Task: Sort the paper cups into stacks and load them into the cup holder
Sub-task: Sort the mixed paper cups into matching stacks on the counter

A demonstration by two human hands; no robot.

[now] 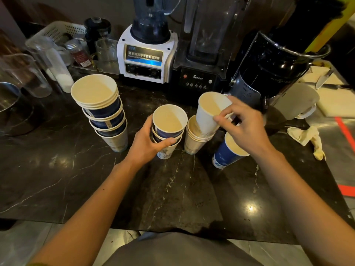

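On the dark marble counter my left hand (148,144) grips a short stack of blue-and-white paper cups (169,129) at the centre. My right hand (243,124) pinches the rim of a white paper cup (208,112), tilted, its base inside the top of a white cup stack (194,140). Beneath my right wrist a single blue cup (225,154) stands. To the left a tall leaning stack of blue and white cups (104,112) rests on the counter. No cup holder is recognisable.
Along the back stand a white blender (147,52), a black blender (201,70) and a dark juicer (269,73). Glass jars and a white basket (55,33) crowd the back left. A knife on a white board (324,77) and crumpled paper (305,136) lie at right.
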